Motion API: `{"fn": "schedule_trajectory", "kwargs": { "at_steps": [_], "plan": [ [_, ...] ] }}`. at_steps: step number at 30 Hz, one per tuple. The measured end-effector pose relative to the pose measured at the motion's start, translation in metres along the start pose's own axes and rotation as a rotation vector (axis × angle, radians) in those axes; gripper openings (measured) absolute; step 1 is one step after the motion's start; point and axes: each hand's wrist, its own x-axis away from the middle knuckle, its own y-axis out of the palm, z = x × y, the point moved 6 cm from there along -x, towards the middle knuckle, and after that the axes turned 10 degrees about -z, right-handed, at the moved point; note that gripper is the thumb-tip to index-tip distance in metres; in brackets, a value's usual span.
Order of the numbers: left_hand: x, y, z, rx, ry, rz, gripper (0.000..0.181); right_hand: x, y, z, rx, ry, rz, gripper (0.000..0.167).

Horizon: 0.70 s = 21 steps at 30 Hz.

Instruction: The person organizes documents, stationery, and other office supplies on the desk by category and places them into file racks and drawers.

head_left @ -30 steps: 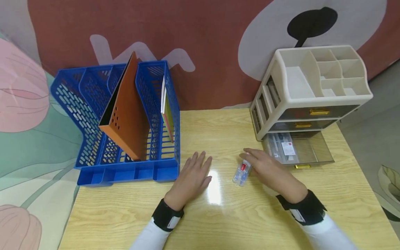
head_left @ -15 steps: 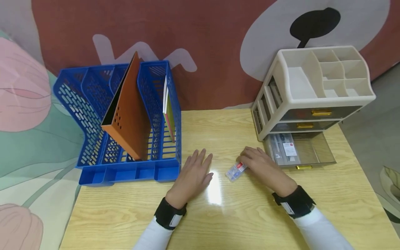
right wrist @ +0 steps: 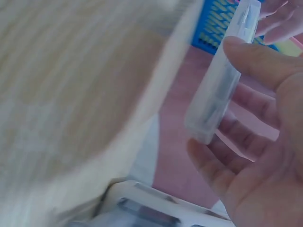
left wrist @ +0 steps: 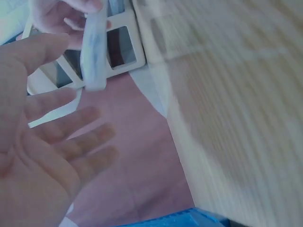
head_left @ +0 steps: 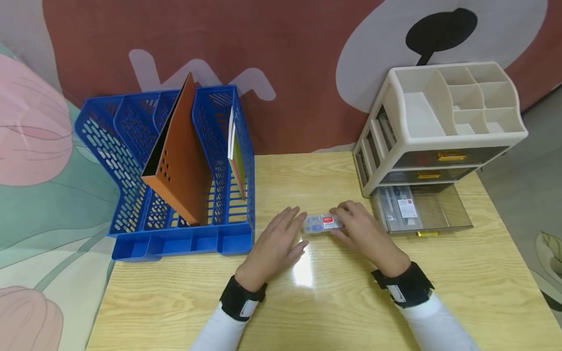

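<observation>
A small clear plastic case [head_left: 317, 223] with a red-and-white label is held just above the table in the head view. My right hand [head_left: 366, 234] grips its right end; in the right wrist view the thumb lies on one side of the case [right wrist: 215, 90] and fingers on the other. What the case contains is too blurred to tell. My left hand [head_left: 274, 248] is by the case's other end, fingers extended and slightly spread. In the left wrist view that hand [left wrist: 42, 137] holds nothing, and its thumb and fingers point toward the case [left wrist: 94, 52].
On the left stands a blue file rack [head_left: 175, 239] with an orange folder [head_left: 184, 161] and thin booklets [head_left: 237, 156]. At right is a cream desk organizer [head_left: 412, 117]; its bottom drawer [head_left: 443, 209] is pulled out and holds clear packets [head_left: 397, 207]. A patterned cloth hangs behind.
My right hand has moved left with the case, which turned from slanting to nearly level across the view. My left hand has shifted slightly right, close to the case's end.
</observation>
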Motion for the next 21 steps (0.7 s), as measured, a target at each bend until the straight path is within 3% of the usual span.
{"fn": "schedule_trajectory", "kwargs": {
  "at_steps": [6,12,15,21],
  "plan": [
    [-0.001,-0.014,0.011,0.086,0.12,0.164,0.064,0.0,-0.019,-0.017,0.011,-0.039,0.075,0.051],
    [0.0,-0.03,0.016,0.215,0.198,0.322,0.05,0.002,-0.033,-0.031,-0.006,-0.077,0.141,0.053],
    [0.0,-0.036,0.017,0.307,0.223,0.369,0.046,0.003,-0.036,-0.034,-0.029,-0.094,0.174,0.061],
    [0.002,-0.043,0.015,0.458,0.252,0.412,0.047,0.007,-0.038,-0.036,-0.081,-0.114,0.204,0.054]
  ]
}}
